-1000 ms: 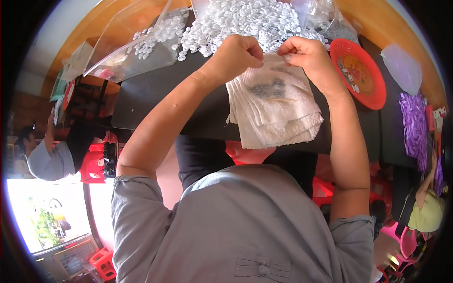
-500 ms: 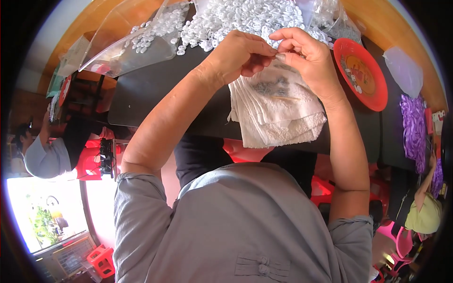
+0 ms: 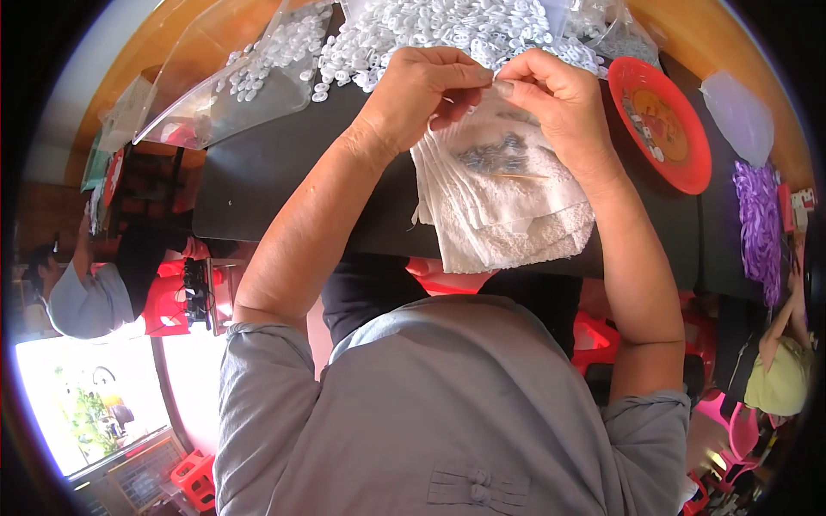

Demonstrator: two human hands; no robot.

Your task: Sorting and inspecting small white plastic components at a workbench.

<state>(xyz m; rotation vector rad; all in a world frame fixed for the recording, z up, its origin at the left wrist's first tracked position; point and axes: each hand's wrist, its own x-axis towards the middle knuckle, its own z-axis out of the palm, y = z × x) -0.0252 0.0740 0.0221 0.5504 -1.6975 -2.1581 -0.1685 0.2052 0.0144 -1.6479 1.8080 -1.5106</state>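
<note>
Beyond my hands spreads a heap of white pieces (image 3: 439,30), a clear tub (image 3: 172,125) left of it and a red plate (image 3: 695,163) to the right. My left hand (image 3: 422,90) and right hand (image 3: 561,101) hide part of the heap and the cloth's (image 3: 525,211) top. Both pinch narrow, tips meeting above the cloth; whatever sits between is too small to tell. The cloth is pale, rough, folded, with dark bits (image 3: 492,156) on it; the pieces are small and roundish.

Hands, left (image 3: 417,93) and right (image 3: 561,103) — a gap between them one second ago — now together at the fingertips (image 3: 505,88)
</note>
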